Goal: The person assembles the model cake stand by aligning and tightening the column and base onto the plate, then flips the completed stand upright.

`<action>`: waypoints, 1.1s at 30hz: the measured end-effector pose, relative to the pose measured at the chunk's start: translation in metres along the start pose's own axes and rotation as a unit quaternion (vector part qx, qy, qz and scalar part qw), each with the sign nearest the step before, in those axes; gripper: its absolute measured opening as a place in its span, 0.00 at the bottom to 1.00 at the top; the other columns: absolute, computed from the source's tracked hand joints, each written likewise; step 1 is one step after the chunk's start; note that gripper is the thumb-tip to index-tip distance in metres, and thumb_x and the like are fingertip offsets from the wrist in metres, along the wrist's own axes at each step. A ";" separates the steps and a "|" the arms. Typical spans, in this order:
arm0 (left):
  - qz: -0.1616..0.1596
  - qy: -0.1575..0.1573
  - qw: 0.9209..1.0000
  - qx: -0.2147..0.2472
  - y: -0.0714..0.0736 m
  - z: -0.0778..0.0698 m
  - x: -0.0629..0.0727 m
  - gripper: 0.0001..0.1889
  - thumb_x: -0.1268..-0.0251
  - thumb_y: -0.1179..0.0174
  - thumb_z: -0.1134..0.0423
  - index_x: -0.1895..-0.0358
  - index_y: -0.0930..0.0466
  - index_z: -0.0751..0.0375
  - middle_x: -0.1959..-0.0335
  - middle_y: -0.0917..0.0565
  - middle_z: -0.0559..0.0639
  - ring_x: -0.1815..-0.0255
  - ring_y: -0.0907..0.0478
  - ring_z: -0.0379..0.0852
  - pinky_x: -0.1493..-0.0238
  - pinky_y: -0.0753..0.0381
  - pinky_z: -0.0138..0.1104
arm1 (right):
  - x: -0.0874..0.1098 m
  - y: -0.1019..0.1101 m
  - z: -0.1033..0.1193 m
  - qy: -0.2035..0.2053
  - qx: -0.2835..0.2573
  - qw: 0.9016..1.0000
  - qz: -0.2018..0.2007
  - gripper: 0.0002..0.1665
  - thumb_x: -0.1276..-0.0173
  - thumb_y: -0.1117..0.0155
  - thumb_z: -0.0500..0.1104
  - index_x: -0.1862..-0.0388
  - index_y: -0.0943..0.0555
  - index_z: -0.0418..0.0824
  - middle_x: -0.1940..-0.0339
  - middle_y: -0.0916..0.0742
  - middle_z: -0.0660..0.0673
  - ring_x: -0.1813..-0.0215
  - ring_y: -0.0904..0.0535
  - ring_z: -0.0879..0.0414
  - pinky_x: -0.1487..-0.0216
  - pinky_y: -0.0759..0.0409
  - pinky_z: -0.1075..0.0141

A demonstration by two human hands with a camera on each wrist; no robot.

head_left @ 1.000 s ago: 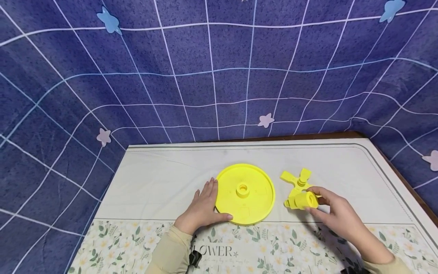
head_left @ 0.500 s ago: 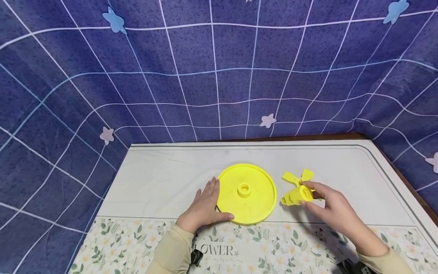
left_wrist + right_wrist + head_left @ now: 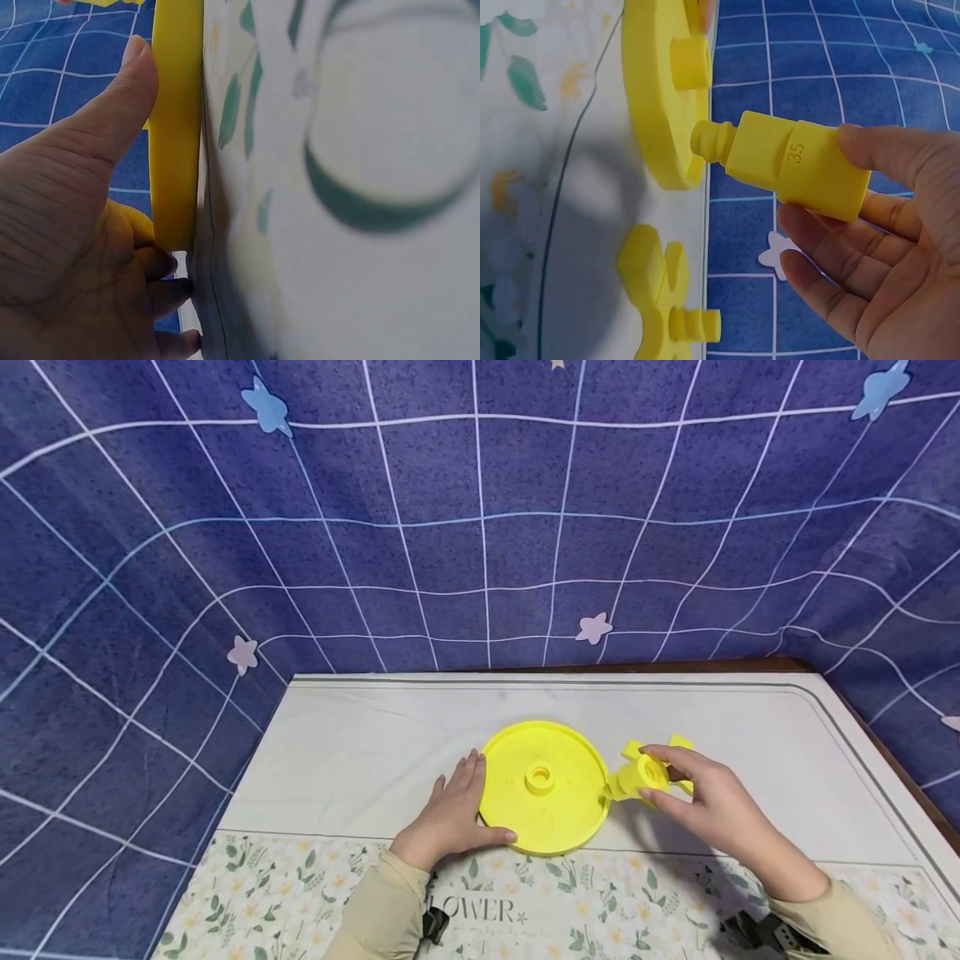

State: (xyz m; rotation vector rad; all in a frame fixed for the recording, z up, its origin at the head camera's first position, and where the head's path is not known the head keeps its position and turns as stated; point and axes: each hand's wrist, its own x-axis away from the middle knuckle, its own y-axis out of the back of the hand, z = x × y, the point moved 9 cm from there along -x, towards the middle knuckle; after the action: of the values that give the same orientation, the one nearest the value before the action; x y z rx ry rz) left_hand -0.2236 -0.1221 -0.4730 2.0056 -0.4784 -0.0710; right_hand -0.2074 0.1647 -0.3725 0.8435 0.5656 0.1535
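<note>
A round yellow plate with a raised rim (image 3: 573,822) lies on the table, a hollow socket (image 3: 539,780) standing at its middle. Against its left edge rests my left hand (image 3: 453,814), fingers stretched along the side and thumb at the front rim. My right hand (image 3: 723,806) pinches a yellow post (image 3: 810,161) marked 35, thumb on one side and fingers on the other. Its hollow end faces the palm; the narrow ridged tip points left, overlapping the plate's right rim in the head view. Behind that hand lies a yellow multi-armed piece (image 3: 649,292) with an upright ridged peg, partly hidden.
A white cloth with a flowered front band (image 3: 277,893) covers the table. Behind it hangs a dark blue curtain (image 3: 420,552) with white grid lines and stars. The table's dark wooden edge (image 3: 750,665) shows at the back.
My right hand has carried the yellow post left, from over the multi-armed piece to the plate's right rim. My left hand stays at the plate's edge.
</note>
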 end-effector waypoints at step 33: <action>0.009 -0.001 1.000 0.000 -0.002 0.000 0.000 0.65 0.51 0.34 0.31 0.22 0.63 0.68 0.21 0.61 0.60 0.21 0.63 0.57 0.27 0.62 0.59 | -0.057 -0.055 0.023 -0.013 -0.079 0.996 0.044 0.29 0.39 0.27 0.42 0.39 0.22 0.37 0.46 0.15 0.43 0.57 0.18 0.53 0.57 0.18 0.57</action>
State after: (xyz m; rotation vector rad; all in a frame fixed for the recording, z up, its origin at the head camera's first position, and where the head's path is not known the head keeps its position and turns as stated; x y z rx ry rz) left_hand -0.2234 -0.1213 -0.4744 2.0011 -0.4988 -0.0618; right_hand -0.2481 0.0932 -0.3780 0.7156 0.4850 0.2630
